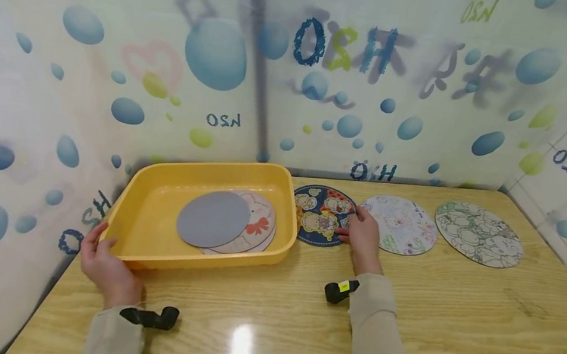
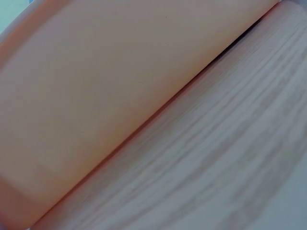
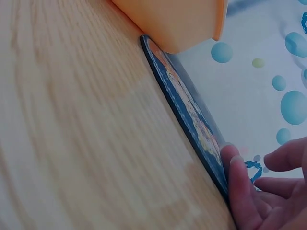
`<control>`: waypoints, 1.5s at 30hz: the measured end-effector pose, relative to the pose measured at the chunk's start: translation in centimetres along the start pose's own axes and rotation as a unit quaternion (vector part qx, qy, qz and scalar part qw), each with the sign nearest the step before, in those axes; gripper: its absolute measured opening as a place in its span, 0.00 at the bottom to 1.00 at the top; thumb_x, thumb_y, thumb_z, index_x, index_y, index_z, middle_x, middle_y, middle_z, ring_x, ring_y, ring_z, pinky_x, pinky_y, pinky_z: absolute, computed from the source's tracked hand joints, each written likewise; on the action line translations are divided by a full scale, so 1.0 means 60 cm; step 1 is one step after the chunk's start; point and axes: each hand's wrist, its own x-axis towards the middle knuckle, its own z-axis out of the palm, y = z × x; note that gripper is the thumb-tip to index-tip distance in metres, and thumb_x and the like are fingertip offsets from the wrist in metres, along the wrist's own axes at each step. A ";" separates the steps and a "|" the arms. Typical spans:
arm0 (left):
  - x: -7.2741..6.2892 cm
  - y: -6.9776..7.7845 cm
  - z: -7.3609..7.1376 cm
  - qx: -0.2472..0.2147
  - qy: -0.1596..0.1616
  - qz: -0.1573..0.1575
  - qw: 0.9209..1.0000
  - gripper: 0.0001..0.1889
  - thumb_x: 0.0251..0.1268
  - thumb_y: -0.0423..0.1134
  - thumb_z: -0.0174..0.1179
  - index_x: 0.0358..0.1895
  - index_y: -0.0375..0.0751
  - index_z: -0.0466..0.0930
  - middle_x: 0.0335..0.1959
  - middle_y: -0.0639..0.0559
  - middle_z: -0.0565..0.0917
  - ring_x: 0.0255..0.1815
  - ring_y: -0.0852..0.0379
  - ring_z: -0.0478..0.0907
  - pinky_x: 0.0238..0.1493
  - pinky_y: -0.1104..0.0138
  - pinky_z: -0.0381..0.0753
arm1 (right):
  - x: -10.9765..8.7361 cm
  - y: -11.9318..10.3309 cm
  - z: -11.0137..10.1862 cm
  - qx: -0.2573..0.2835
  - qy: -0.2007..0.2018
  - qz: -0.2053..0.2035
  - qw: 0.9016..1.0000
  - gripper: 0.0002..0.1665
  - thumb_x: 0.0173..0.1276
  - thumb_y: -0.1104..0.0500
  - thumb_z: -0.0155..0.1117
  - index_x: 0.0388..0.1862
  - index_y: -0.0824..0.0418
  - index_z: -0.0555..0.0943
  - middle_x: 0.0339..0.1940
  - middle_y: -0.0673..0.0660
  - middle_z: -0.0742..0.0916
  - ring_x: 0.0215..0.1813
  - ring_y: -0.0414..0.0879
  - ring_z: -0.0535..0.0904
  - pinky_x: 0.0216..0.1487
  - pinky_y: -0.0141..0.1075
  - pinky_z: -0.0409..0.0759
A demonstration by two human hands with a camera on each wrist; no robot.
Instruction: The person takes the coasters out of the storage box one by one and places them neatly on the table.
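A yellow plastic tray [image 1: 150, 207] stands at the left of the table. At its front left corner my left hand [image 1: 107, 264] grips the rim. In the left wrist view the tray's side wall [image 2: 110, 86] fills the upper left, and no fingers show. Several round mats lie overlapped in the tray, a plain grey one [image 1: 213, 218] on top. Right of the tray, a dark blue round mat [image 1: 318, 217] with cartoon bears lies flat. My right hand [image 1: 364, 238] touches its right edge with spread, slightly bent fingers [image 3: 240, 187].
A pale doodle-patterned round mat [image 1: 401, 225] and a green-and-white round mat [image 1: 480, 234] lie farther right on the wooden table [image 1: 286, 321]. Behind and at the sides hangs a bubble-patterned covering [image 1: 297, 113]. Each wrist wears a small black camera [image 1: 341, 291].
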 end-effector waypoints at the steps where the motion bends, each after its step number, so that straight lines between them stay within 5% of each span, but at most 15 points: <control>1: 0.000 0.000 -0.001 0.005 0.001 0.001 1.000 0.18 0.63 0.30 0.38 0.53 0.44 0.72 0.57 0.54 0.69 0.56 0.53 0.68 0.55 0.65 0.69 | 0.000 0.001 0.000 -0.003 -0.001 -0.002 1.000 0.30 0.69 0.55 0.43 0.69 0.54 0.55 0.66 0.57 0.65 0.34 0.48 0.81 0.30 0.34 0.79; 9: 0.003 0.006 -0.006 0.012 0.007 0.005 1.000 0.18 0.63 0.30 0.38 0.53 0.44 0.71 0.57 0.54 0.69 0.56 0.53 0.68 0.55 0.65 0.69 | 0.001 0.010 0.003 0.011 -0.004 -0.018 1.000 0.24 0.69 0.55 0.43 0.63 0.53 0.66 0.58 0.56 0.71 0.24 0.44 0.76 0.26 0.34 0.79; 15: 0.003 0.003 0.002 0.002 0.000 0.000 1.000 0.18 0.63 0.30 0.38 0.53 0.44 0.71 0.57 0.53 0.69 0.55 0.52 0.69 0.54 0.64 0.70 | 0.008 0.010 -0.007 -0.034 0.002 -0.025 0.999 0.23 0.68 0.52 0.43 0.61 0.53 0.69 0.48 0.56 0.75 0.17 0.41 0.71 0.19 0.32 0.75; 29: 0.006 0.004 -0.002 0.007 0.008 -0.002 1.000 0.19 0.62 0.30 0.41 0.52 0.46 0.76 0.58 0.55 0.69 0.56 0.54 0.69 0.54 0.67 0.69 | 0.001 -0.006 -0.017 -0.140 -0.027 -0.003 0.990 0.25 0.69 0.52 0.40 0.62 0.56 0.68 0.38 0.59 0.76 0.17 0.41 0.70 0.22 0.32 0.76; 36: 0.006 0.008 -0.001 -0.008 0.013 -0.007 1.000 0.19 0.61 0.30 0.43 0.53 0.45 0.74 0.59 0.55 0.67 0.56 0.54 0.68 0.55 0.66 0.69 | -0.002 -0.005 -0.019 -0.158 -0.003 -0.018 0.987 0.21 0.68 0.51 0.43 0.51 0.58 0.76 0.26 0.58 0.77 0.16 0.42 0.72 0.19 0.33 0.74; 45: 0.004 0.011 -0.001 -0.006 0.016 -0.017 1.000 0.21 0.61 0.30 0.42 0.57 0.50 0.68 0.61 0.57 0.61 0.56 0.54 0.66 0.55 0.65 0.69 | -0.003 -0.007 -0.015 -0.156 -0.021 -0.019 0.987 0.19 0.66 0.56 0.45 0.55 0.57 0.73 0.34 0.59 0.77 0.14 0.40 0.69 0.19 0.34 0.74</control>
